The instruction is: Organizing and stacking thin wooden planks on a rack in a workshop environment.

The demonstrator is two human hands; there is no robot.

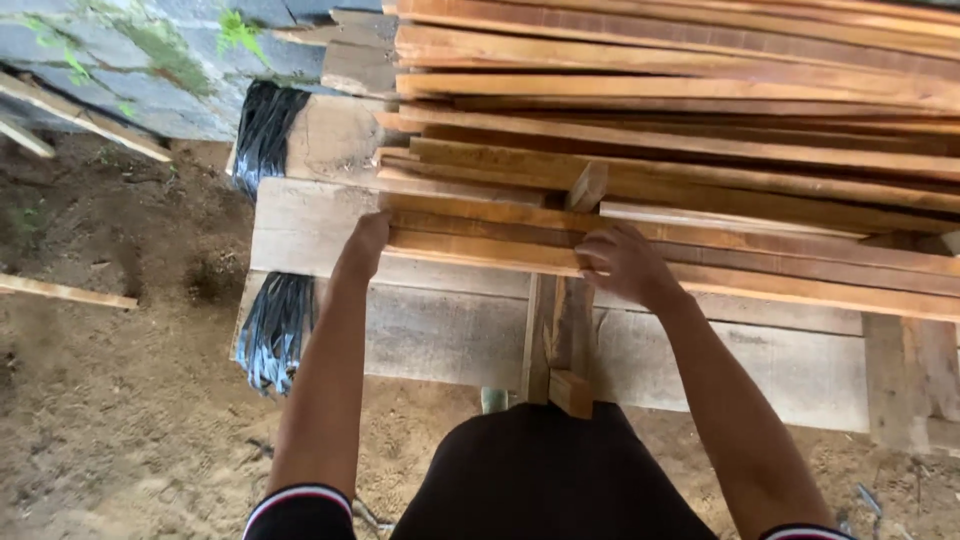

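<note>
From the head camera, looking down, both bare arms reach forward to a stack of wooden slats (700, 130) piled on a rough plank surface (300, 235). The left hand (362, 245) is pressed against the near end of the lowest front slat (480, 250), its fingers curled together over the slat's end; whether they fully grip it cannot be told from this angle. The right hand (625, 265) lies on top of the same slat further along, fingers (600, 245) bent and slightly apart, tips resting on the wood, not closed around it. The slat lies flat at the front edge of the stack, running from the left hand toward the right edge of the view.

Under the surface, short upright wood pieces (557, 345) stand between the arms. Black plastic sheeting (268, 130) hangs at the left end of the planks, a second bunch of it (275, 325) lower down. Bare earth floor (110, 400) lies to the left, with a loose thin strip of wood (65, 292) on it. A grey stone wall (130, 60) with green growth stands at top left.
</note>
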